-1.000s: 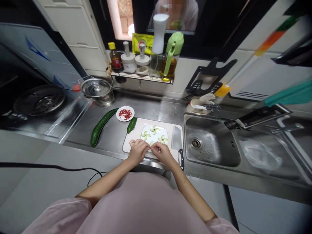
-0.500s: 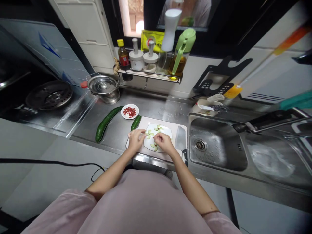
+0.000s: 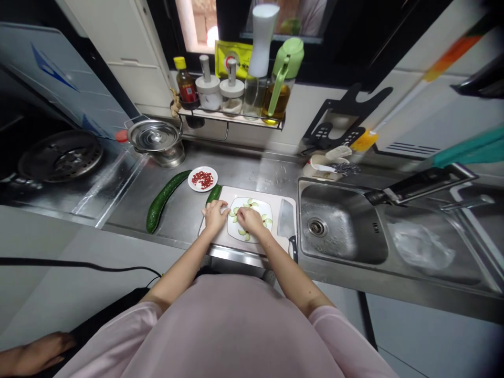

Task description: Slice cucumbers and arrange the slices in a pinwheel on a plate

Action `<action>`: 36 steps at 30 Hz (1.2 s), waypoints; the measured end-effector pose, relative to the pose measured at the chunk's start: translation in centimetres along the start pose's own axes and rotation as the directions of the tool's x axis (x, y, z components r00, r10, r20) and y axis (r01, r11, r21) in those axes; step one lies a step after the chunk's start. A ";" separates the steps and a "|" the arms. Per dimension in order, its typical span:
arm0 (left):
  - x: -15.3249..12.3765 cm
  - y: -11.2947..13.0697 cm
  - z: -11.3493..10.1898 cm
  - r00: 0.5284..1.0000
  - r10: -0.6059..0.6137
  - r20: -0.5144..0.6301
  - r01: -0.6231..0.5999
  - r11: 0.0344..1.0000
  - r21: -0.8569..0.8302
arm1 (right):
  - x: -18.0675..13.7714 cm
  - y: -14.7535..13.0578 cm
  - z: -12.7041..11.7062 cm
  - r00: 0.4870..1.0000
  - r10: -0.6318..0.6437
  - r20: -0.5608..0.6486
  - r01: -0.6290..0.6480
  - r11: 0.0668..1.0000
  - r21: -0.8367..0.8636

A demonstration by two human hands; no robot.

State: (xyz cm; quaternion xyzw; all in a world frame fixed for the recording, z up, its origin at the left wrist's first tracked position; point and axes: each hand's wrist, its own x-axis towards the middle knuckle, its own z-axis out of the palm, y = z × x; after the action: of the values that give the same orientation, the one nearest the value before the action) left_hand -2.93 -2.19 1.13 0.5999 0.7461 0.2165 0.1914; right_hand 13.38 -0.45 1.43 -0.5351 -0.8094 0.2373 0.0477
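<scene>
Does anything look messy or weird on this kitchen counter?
A little. Pale specks, maybe droplets, dot the grey steel counter behind the cream rectangular cutting board. A crumpled, clear plastic bag lies right of the steel sink basin, like leftover litter. The white, square plate looks tidy.

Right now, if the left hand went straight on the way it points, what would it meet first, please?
The left hand would probably meet the short cucumber just ahead of it, though depth is unclear and it might pass above.
</scene>
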 end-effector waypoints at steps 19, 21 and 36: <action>0.5 1.0 1.5 0.995 0.021 0.100 -0.031 0.994 0.106 | 0.7 -0.3 0.1 0.999 0.006 0.052 0.001 0.993 -0.122; 0.5 0.9 1.6 0.994 0.016 0.104 -0.028 0.994 0.108 | 0.7 -0.3 0.1 0.999 0.009 0.053 -0.003 0.992 -0.123; 0.4 0.6 2.0 0.992 0.032 0.120 -0.044 0.994 0.104 | 1.0 -0.1 0.4 0.996 0.039 0.081 -0.030 0.993 -0.116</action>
State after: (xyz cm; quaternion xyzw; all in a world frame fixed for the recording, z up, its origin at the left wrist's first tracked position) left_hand -1.41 -1.47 -0.18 0.6352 0.7323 0.1441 0.1989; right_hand 12.78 0.28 0.97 -0.5405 -0.8137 0.2131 -0.0208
